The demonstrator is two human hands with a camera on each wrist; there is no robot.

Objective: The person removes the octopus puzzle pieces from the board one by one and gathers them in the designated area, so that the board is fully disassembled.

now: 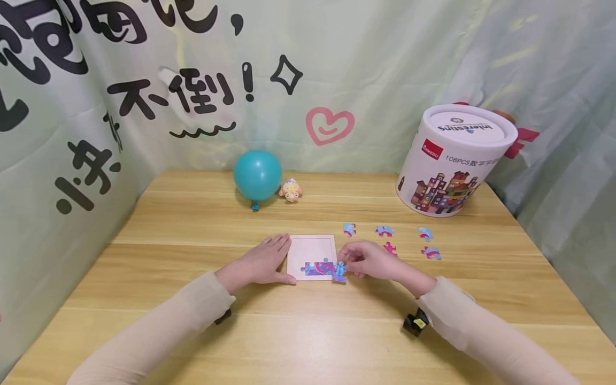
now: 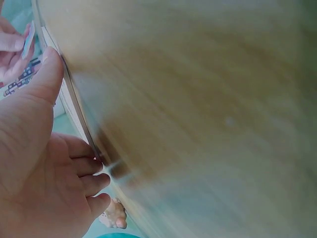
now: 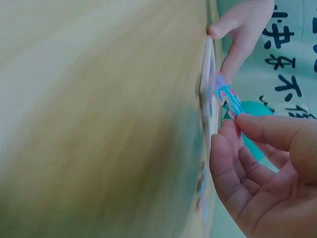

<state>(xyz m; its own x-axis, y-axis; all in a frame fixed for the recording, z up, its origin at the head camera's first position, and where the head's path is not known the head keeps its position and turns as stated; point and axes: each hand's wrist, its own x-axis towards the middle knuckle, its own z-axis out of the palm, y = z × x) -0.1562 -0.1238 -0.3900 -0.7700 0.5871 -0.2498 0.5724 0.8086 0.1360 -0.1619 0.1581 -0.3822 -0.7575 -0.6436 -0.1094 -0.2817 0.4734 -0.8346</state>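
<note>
A white square puzzle tray (image 1: 308, 248) lies on the table with a joined strip of blue and pink puzzle pieces (image 1: 318, 268) along its near edge. My left hand (image 1: 267, 261) rests against the tray's left side, fingers extended and thumb at the near left corner. Between thumb and fingers, my right hand (image 1: 370, 260) pinches a blue and pink puzzle piece (image 1: 339, 271) over the tray's near right corner. In the right wrist view that puzzle piece (image 3: 228, 95) is tilted up, above the tray surface.
Several loose puzzle pieces (image 1: 384, 230) lie right of the tray. A teal balloon (image 1: 258, 175) and a small figurine (image 1: 291, 190) stand at the back. A large white bucket (image 1: 452, 160) occupies the back right. Behind the wooden table (image 1: 308, 331) hangs a printed curtain (image 1: 385, 64).
</note>
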